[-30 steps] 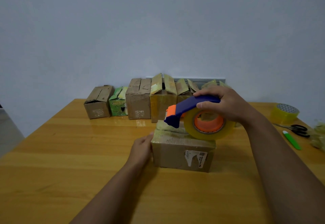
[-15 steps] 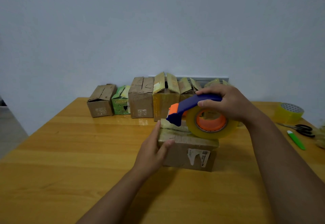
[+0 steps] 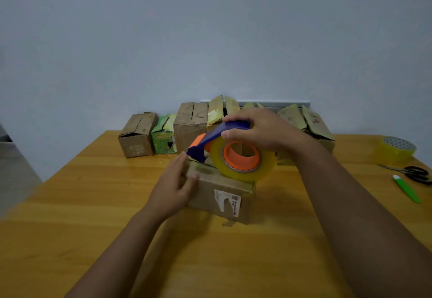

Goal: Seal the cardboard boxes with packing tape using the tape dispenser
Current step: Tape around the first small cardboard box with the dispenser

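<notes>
While the right hand (image 3: 261, 131) grips the blue handle of the tape dispenser (image 3: 230, 152), whose roll rests on top of the cardboard box (image 3: 224, 190) at mid-table, the left hand (image 3: 175, 185) lies flat-fingered against the box's left end, thumb on the top edge. If that bracing hand slackens, the pull of the tape could drag the light box sideways and lay the strip crooked or wrinkled. A row of unsealed boxes (image 3: 190, 125) stands close behind, crowding a forward stroke. A spare tape roll (image 3: 395, 150), scissors (image 3: 413, 173) and a green cutter (image 3: 406, 189) lie well apart on the table (image 3: 70, 204).
</notes>
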